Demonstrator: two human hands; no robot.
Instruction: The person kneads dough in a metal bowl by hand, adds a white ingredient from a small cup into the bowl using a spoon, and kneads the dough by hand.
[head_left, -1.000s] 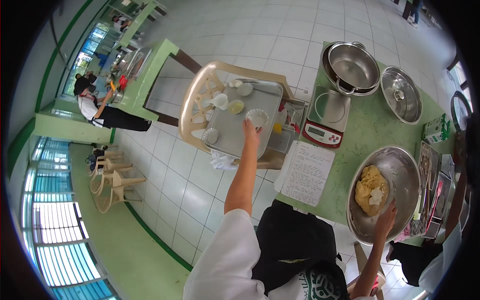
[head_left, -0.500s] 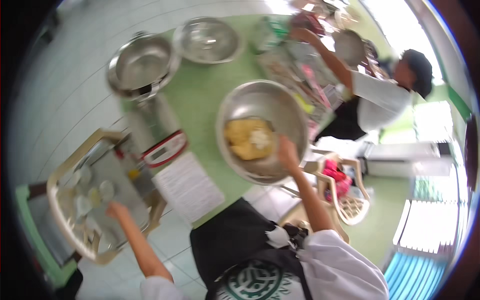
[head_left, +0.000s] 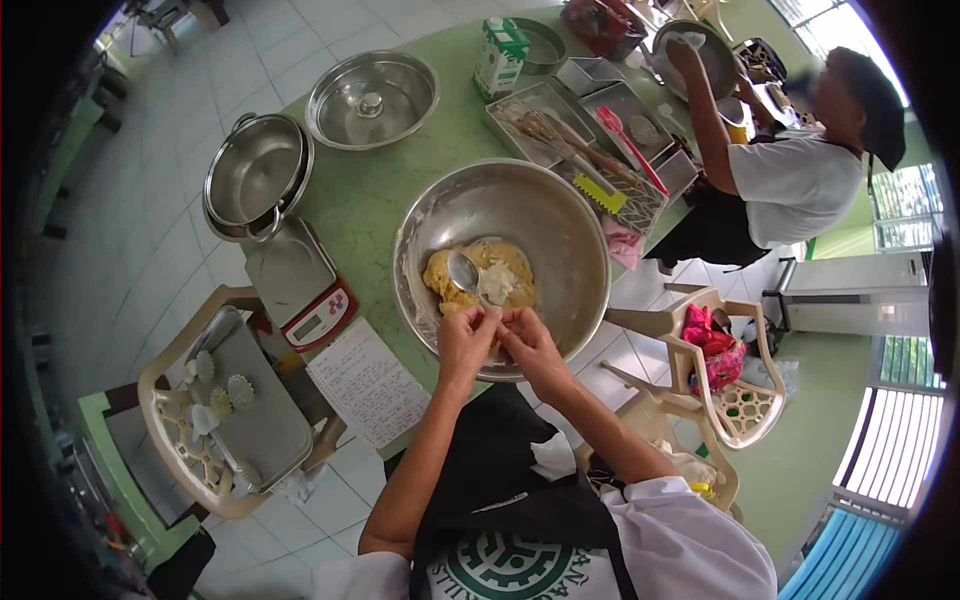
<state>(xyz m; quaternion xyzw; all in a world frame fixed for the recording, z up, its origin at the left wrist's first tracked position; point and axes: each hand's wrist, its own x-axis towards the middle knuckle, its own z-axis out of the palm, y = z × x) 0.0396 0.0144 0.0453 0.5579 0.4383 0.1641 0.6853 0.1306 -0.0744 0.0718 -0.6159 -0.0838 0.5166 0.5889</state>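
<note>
A large steel mixing bowl [head_left: 555,220] holds yellow dough [head_left: 445,285] with a white, creamy lump [head_left: 495,284] on top. My left hand [head_left: 466,345] is closed at the bowl's near side, pinching the handle of a metal spoon [head_left: 461,270]. The spoon's head lies over the dough, beside the white lump. My right hand [head_left: 533,348] is closed right beside the left, fingertips pinched together near the handle's end. What its fingers hold, if anything, is hidden.
A kitchen scale [head_left: 318,318] and a handwritten sheet [head_left: 368,382] lie left of the bowl. Steel pots [head_left: 258,170] and a lid [head_left: 372,105] stand behind. Baking pans with utensils [head_left: 600,130] sit far right, near a person wiping a round pan [head_left: 712,70]. A chair holds a tray [head_left: 262,410].
My left hand has come from the tray on the chair to the bowl, now with a spoon. My right hand has moved toward the bowl's near rim. The person at right now holds a pan.
</note>
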